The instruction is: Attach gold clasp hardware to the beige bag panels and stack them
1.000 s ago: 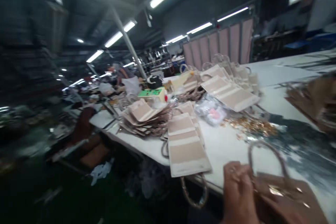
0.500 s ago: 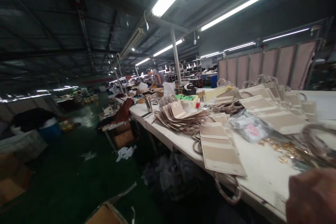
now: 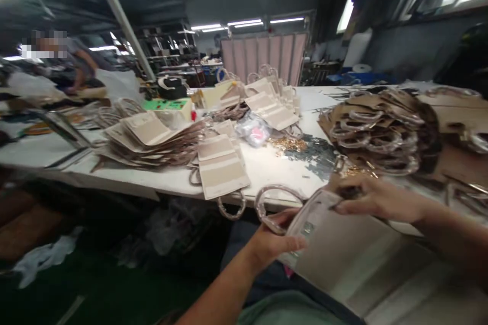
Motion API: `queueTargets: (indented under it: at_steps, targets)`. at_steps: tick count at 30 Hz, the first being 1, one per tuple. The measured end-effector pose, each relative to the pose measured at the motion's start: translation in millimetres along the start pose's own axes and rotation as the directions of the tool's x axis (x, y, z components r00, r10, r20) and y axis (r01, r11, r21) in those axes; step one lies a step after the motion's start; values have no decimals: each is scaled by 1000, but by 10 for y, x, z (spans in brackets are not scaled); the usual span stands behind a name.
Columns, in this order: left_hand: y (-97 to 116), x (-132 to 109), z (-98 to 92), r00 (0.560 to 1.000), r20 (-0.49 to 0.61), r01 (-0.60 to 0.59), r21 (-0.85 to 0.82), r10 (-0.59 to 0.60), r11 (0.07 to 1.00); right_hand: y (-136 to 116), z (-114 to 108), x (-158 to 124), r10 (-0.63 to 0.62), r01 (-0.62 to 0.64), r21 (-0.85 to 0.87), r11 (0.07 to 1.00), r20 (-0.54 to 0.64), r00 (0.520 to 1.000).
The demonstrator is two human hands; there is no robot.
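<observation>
A beige bag (image 3: 343,254) with a looped handle lies tilted over the table's front edge, in front of me. My left hand (image 3: 272,244) is closed on its upper left corner, thumb on top, just below the handle loop. My right hand (image 3: 375,203) pinches the bag's top edge from the right, fingers together. Small gold fittings (image 3: 290,144) lie scattered on the white table (image 3: 267,167) beyond the bag.
A heap of brown bags with ring handles (image 3: 381,129) sits at the right. Flat beige bags (image 3: 221,172) and a fanned stack (image 3: 148,137) lie at the left and middle. A person (image 3: 72,68) works at the far left. A pink screen (image 3: 263,56) stands behind.
The view has swung right and down, away from the hall towards the table. Both my hands have come into view on a beige bag; earlier only part of one hand showed.
</observation>
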State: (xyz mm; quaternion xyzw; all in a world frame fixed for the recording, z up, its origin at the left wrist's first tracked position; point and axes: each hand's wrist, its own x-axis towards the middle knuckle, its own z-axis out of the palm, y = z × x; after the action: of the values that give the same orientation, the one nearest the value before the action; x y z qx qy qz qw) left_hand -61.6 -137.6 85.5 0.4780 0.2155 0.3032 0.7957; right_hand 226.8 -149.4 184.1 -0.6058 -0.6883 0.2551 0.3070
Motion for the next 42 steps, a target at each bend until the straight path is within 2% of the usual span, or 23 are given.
queueTargets:
  at_steps: [2,5,9,11,14,17,20,22,24,25,28,30,31,35,42]
  targets:
    - [-302,36,-108,990,-134,55,94,-42,994,42,153,165,50,-49,-16,999,48,998]
    - [-606,138,-260,967,-248,112,182,-65,977,205,419,454,81,-82,-1,997,173,982]
    - [-833,374,-418,911,-409,101,110,-47,989,608,579,838,44,-84,68,994,458,888]
    - [-907,498,-442,868,-492,114,51,-74,992,816,614,1007,58,-79,23,997,475,878]
    - [-978,613,-390,825,-548,108,-90,-140,990,1016,673,1144,131,-102,-113,988,296,946]
    - [-1022,619,-290,783,-574,116,-241,-238,964,994,719,1086,77,-75,-143,987,7,997]
    - [-1053,597,-237,721,-607,135,-350,-334,927,788,742,886,-43,24,-74,997,-266,963]
    - [-1058,611,-237,693,-621,132,-390,-366,911,633,789,737,-25,39,31,999,-364,931]
    - [-1042,649,-241,681,-624,131,-411,-384,902,521,893,628,86,16,255,967,-383,920]
    - [-1025,672,-236,676,-623,129,-424,-393,896,487,966,599,152,13,406,914,-372,916]
    - [-946,746,-191,673,-613,114,-468,-415,876,460,1208,620,295,81,778,623,-329,897]
    - [-888,801,-153,673,-613,96,-484,-415,870,477,1335,691,350,142,856,496,-348,870]
    - [-864,829,-138,673,-614,89,-487,-413,869,491,1379,729,370,167,861,480,-371,852]
    - [-840,897,-115,658,-630,83,-483,-412,872,549,1465,827,405,211,833,511,-451,795]
    - [-950,840,-119,644,-644,112,-455,-413,884,593,1567,837,401,245,845,475,-456,794]
